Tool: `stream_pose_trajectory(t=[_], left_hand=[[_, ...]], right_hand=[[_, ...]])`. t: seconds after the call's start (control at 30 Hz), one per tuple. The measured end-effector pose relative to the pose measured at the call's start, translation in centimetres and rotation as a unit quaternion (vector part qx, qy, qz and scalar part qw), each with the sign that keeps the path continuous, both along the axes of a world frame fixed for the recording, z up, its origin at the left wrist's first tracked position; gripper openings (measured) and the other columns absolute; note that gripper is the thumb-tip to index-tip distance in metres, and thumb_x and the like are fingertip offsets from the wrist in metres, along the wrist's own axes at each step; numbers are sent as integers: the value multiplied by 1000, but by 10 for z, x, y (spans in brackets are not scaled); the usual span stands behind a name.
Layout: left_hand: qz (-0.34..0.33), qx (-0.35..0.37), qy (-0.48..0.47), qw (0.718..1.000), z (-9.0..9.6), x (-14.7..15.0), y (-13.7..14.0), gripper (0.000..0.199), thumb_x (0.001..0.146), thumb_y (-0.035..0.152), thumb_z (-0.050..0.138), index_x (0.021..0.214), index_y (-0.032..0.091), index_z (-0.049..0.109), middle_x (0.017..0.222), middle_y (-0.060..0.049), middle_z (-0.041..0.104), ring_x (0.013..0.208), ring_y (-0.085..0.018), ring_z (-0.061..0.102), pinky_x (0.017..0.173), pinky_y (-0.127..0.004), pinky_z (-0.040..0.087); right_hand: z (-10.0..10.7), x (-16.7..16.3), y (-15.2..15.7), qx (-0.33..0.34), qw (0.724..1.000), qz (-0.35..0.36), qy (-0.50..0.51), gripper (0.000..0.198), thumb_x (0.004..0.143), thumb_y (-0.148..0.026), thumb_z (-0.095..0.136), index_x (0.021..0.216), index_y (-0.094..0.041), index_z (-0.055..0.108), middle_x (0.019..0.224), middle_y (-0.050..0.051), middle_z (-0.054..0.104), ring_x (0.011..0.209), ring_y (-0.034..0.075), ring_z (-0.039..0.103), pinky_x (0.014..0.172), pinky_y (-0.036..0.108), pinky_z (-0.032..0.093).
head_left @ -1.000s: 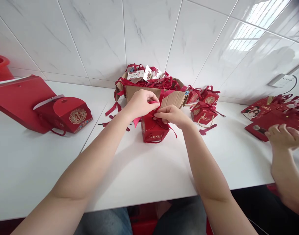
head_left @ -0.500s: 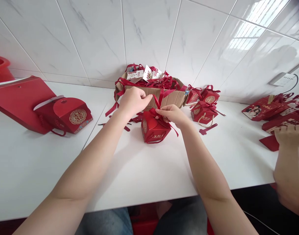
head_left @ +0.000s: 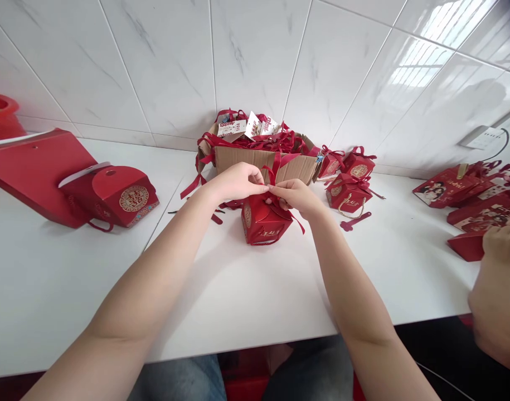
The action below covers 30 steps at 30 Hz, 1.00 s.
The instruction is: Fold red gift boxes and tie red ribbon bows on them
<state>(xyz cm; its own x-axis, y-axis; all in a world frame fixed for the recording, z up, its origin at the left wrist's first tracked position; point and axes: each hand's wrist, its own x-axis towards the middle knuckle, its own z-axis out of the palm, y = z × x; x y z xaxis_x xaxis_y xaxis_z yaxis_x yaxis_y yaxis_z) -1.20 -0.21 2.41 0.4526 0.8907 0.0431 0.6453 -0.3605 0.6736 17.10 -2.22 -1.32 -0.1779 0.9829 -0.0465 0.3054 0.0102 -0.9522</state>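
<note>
A small red gift box (head_left: 266, 223) with gold print stands upright on the white table in front of me. On its top is a red ribbon (head_left: 272, 177), partly covered by my fingers. My left hand (head_left: 241, 182) pinches the ribbon just above the lid. From the other side my right hand (head_left: 295, 196) pinches the ribbon too, its fingertips meeting those of the left. One ribbon tail hangs down at the box's right side. The knot itself is hidden behind my fingers.
Behind the box, a cardboard carton (head_left: 263, 164) overflows with ribbons and tags. Several tied boxes (head_left: 349, 192) stand to its right. At left are a larger red box (head_left: 112, 195) and a red bag (head_left: 37, 172). A co-worker's hand (head_left: 503, 245) is by red bags (head_left: 451, 184) at far right.
My left hand has come down and right, bringing its fingertips against my right hand's at the ribbon. The gift box stays in place. The co-worker's hand has shifted slightly right.
</note>
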Motion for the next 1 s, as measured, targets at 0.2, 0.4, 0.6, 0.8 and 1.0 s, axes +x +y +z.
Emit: stream_pose_trajectory(t=[0.2,0.4,0.6,0.8,1.0], left_hand=[[-26,27,-21,999,-3,-1,2,8,70,20,62,72,20,54,81,-1,69,67,-13,60,56,-25,40],[-28,-14,-31,999,-9,0,6,20,65,13,61,80,23,51,82,0,68,61,-14,59,50,-25,38],[-42,-12,-53,998,-12,2,9,22,66,12,62,83,22,51,83,-2,66,67,-16,60,52,-26,40],[-24,25,-70,997,-14,5,9,17,72,11,59,82,21,49,82,-2,62,66,-13,56,54,-25,38],[-4,31,-70,997,-19,4,13,19,73,13,58,84,23,46,79,0,58,60,-12,49,52,-26,36]], right_hand=[[-1,-3,1,-8,999,-30,23,15,82,-26,65,87,-16,55,66,3,71,39,4,42,40,19,28],[-2,-7,0,0,997,-71,39,35,78,-22,69,98,-19,41,58,-1,68,38,6,44,40,18,31],[-2,-7,0,11,998,-44,50,25,76,-26,71,84,-19,49,62,1,70,38,5,43,39,17,30],[-2,-6,0,12,998,-51,24,22,79,-36,67,74,-14,68,70,3,70,42,3,41,42,19,33],[2,-8,-5,30,999,-44,2,19,67,-30,77,77,-15,73,72,2,70,54,6,51,51,20,40]])
